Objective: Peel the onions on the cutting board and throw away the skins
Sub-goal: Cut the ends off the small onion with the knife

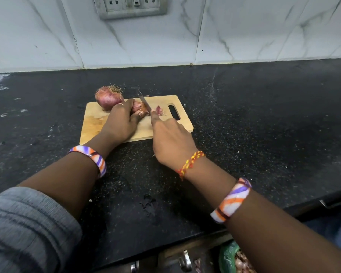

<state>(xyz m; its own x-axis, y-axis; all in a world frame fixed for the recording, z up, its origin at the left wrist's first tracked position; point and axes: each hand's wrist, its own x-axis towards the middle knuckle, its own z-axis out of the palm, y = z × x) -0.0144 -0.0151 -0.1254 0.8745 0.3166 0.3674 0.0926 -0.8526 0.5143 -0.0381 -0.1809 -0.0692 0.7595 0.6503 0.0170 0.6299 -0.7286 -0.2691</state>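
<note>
A wooden cutting board (98, 123) lies on the black counter. One whole red onion (107, 99) with dry roots sits on the board's far left corner. My left hand (122, 123) grips a second onion (139, 108) at the board's middle. My right hand (170, 138) holds a knife (145, 103), forefinger stretched along it, the blade resting against that onion's right end. A small cut-off onion piece (159, 110) lies just right of the blade, beside the board's handle slot.
The speckled black counter (264, 119) stretches wide on both sides, backed by a marble-tiled wall with a socket panel (130, 5). Below the counter's front edge, at the bottom right, a green bag (230, 259) holds onion skins. Drawer handles (185, 261) show beneath.
</note>
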